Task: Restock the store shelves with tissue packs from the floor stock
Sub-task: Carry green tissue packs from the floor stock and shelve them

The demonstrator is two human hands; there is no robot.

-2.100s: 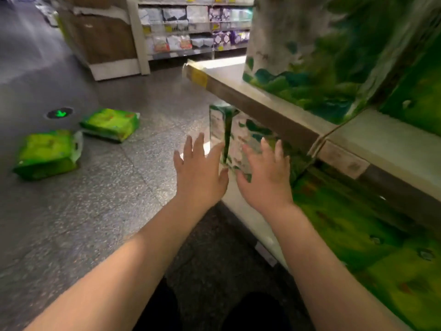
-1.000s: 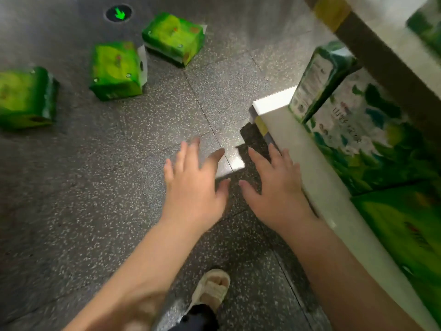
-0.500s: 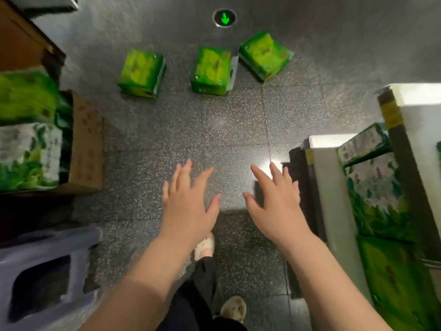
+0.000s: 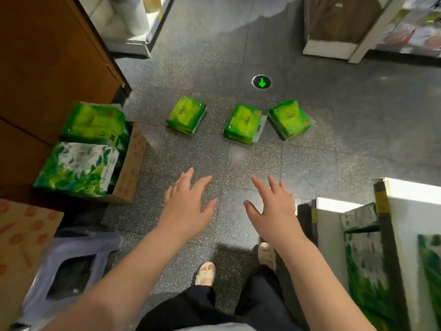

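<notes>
3 tissue packs [image 4: 243, 123] on floor, hands apart.

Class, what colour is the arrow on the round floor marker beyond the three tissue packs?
Bright green on a dark disc: the arrow, clearest in the head view.

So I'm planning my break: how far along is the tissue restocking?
Done: packs already stand on the shelf at right. In hand: nothing; the left hand and right hand are both open and empty over the floor. Left: three green packs on the floor, left, middle and right, plus more packs in the cardboard box. So plenty remains.
</notes>
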